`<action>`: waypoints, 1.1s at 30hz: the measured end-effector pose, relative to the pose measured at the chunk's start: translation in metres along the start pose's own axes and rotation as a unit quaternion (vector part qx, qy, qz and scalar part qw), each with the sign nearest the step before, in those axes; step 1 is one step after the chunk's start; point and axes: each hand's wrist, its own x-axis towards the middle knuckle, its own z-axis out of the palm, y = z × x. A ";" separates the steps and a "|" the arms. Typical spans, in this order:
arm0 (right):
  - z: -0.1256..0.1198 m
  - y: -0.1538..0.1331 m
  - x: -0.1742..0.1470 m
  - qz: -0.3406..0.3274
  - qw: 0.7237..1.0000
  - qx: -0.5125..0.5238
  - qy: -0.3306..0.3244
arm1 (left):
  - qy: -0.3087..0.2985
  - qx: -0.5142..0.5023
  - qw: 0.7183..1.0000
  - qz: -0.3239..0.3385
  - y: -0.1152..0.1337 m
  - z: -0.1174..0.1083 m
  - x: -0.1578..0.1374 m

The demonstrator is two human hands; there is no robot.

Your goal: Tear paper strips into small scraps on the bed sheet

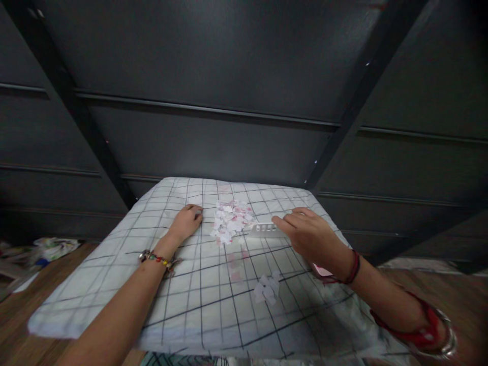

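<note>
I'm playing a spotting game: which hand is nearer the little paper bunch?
Right. The right hand is beyond the little paper bunch and to its right; the left hand is farther off, beyond and to its left.

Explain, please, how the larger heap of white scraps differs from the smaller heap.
The larger heap covers much more of the checked cloth than the smaller heap. The larger heap shows pink patches, while the smaller heap looks plain whitish. The larger heap lies farther from the camera; the smaller heap lies nearer. Both rest on that cloth.
</note>
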 end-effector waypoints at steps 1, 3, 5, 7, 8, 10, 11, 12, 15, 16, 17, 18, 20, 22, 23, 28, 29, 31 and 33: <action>0.000 0.002 -0.001 0.005 1.000 -0.001 0.007 | 0.000 -0.002 1.000 -0.001 0.000 0.000 0.000; -0.002 0.005 -0.002 0.017 1.000 -0.002 0.017 | -0.004 0.001 1.000 -0.002 0.000 0.000 0.000; -0.006 0.005 -0.001 0.023 1.000 0.000 0.013 | -0.007 0.006 1.000 -0.004 0.000 0.000 0.000; -0.010 0.003 -0.001 0.020 1.000 0.007 -0.002 | -0.005 0.006 1.000 -0.005 -0.001 0.001 0.000; -0.011 0.001 -0.001 0.018 1.000 0.011 -0.013 | -0.003 0.004 1.000 -0.005 -0.001 0.001 0.000; -0.012 -0.001 -0.003 0.020 0.999 0.022 -0.040 | 0.000 -0.002 1.000 -0.003 -0.001 0.001 0.000; -0.012 -0.002 -0.003 0.023 0.998 0.028 -0.053 | 0.002 -0.005 1.000 -0.003 -0.001 0.001 0.000; -0.013 -0.003 -0.004 0.023 0.997 0.035 -0.062 | 0.002 -0.006 1.000 -0.003 -0.001 0.001 0.000; -0.014 -0.005 -0.007 0.010 0.996 0.059 -0.063 | 0.002 -0.002 1.000 -0.003 -0.001 0.001 0.000; -0.014 -0.005 -0.008 0.005 0.996 0.063 -0.055 | 0.001 -0.001 1.000 -0.002 0.000 0.001 0.000; -0.014 -0.005 -0.009 0.002 0.997 0.064 -0.047 | 0.002 -0.003 1.000 -0.001 0.000 0.001 0.000; -0.015 -0.006 -0.010 0.003 0.997 0.062 -0.039 | 0.002 -0.005 1.000 0.000 0.000 0.000 0.000; -0.014 -0.007 -0.012 0.016 0.998 0.050 -0.029 | 0.002 -0.006 1.000 0.001 0.000 0.000 0.000; -0.012 -0.010 -0.014 0.029 0.999 0.036 -0.023 | -0.002 -0.001 1.000 0.003 0.000 0.000 0.000; -0.012 -0.012 -0.015 0.028 0.999 0.031 -0.016 | -0.005 0.002 1.000 0.003 -0.001 0.000 0.000; -0.021 -0.024 -0.011 -0.031 0.996 0.044 0.065 | -0.011 0.015 1.000 0.002 -0.001 0.000 0.000; -0.024 -0.026 -0.009 -0.037 0.995 0.050 0.077 | -0.013 0.018 1.000 0.003 -0.001 0.000 0.000; -0.032 -0.026 -0.006 -0.040 0.993 0.051 0.095 | -0.016 0.026 1.000 0.003 0.000 -0.001 0.000; -0.037 -0.023 -0.004 -0.027 0.994 0.038 0.096 | -0.018 0.034 0.999 0.004 0.000 -0.001 0.000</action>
